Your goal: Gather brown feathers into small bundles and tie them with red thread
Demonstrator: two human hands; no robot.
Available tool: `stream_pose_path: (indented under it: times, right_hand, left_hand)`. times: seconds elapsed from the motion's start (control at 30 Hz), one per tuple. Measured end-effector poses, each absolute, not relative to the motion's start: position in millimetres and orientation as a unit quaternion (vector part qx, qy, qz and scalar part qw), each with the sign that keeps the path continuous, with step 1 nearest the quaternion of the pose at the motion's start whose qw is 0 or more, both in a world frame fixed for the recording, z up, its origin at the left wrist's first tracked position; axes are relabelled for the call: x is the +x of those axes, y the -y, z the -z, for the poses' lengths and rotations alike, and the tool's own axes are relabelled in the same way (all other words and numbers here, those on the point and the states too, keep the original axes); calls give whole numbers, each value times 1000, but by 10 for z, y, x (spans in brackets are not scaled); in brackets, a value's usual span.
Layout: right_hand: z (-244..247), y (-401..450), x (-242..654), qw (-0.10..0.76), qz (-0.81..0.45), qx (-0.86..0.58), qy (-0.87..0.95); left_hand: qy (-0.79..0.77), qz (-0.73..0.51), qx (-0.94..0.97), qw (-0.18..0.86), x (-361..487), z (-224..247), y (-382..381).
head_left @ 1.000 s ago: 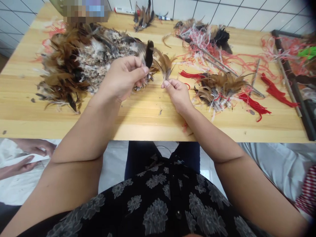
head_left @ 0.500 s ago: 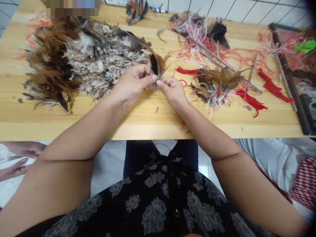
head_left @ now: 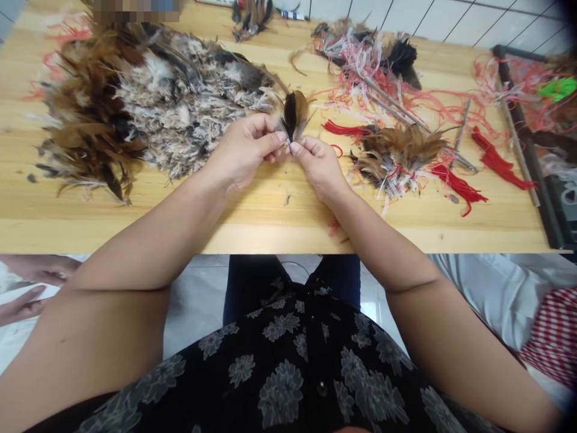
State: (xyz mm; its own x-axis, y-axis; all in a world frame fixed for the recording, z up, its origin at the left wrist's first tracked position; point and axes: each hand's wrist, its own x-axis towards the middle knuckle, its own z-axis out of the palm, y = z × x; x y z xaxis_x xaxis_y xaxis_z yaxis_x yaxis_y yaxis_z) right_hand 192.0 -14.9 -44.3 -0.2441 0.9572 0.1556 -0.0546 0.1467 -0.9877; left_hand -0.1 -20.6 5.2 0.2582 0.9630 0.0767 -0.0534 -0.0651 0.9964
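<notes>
My hands meet above a pale wooden table (head_left: 279, 222), their fingertips pinching the base of a small bunch of feathers (head_left: 293, 115), one black and the rest brown. My left hand (head_left: 246, 150) and my right hand (head_left: 318, 165) both hold this bunch. Just left of my left hand lies a large heap of brown, black and grey-white feathers (head_left: 166, 108), almost touching my left fingers. To the right of my right hand sits a smaller brown feather bunch (head_left: 396, 159) tied with red string.
Behind my hands lies a tangle of red and white strings with thin sticks (head_left: 365, 69). Red tassels (head_left: 460, 187) lie at the right, beside a black-framed tray (head_left: 525, 138). A co-worker's hands (head_left: 36, 282) show beyond the table's near edge at lower left.
My hands have come together. The black feather from my left hand and the brown feathers from my right now form one bunch. The view has shifted slightly.
</notes>
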Motion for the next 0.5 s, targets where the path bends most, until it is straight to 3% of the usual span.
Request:
stream_pose_path:
  times: [0.3,0.5]
  right_hand:
    - [182,266,1855,456,-533,-449,554]
    - [190,242,1872,448,-560,-418,557]
  left_hand:
    - [-448,-444,578,518,38,-36,188]
    - [-426,-422,590,541,10,-21,152]
